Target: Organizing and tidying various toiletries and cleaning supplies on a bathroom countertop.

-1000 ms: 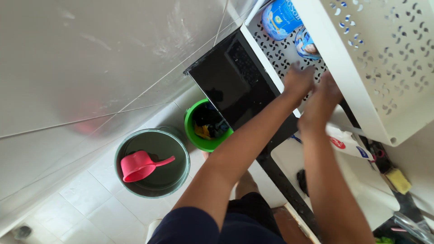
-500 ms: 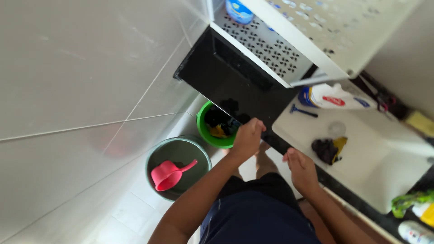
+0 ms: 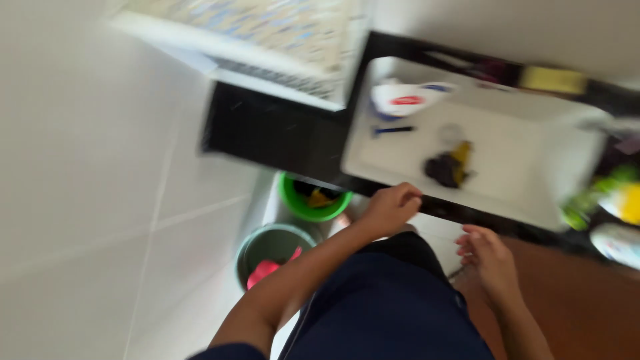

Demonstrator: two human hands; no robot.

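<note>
- Head view, hands: both hands are empty. The left hand (image 3: 390,208) is loosely curled, knuckles at the near edge of the dark desk (image 3: 280,137), touching or just short of it; blur hides which. The right hand (image 3: 485,257) hangs with fingers apart and relaxed, near the body, clear of the desk.
- Head view, desk: the white sink (image 3: 507,157) holds a small dark-and-yellow cloth (image 3: 448,167) near its middle, a thin blue razor (image 3: 393,130) to its left, and a white bottle (image 3: 407,100) lying at the far left corner. A yellow sponge (image 3: 553,79) sits on the far rim. A white perforated basket (image 3: 267,40) stands far left.
- Head view, floor: a green bucket (image 3: 313,200) with dark and yellow cloth inside stands just below the left hand; a grey bucket (image 3: 270,250) with a pink scoop (image 3: 267,270) is nearer.
- Progress, as a judgement: nothing is in hand, the cloth in the sink lies untouched, and the buckets stand unhandled; whatever handling applies here looks between steps.
</note>
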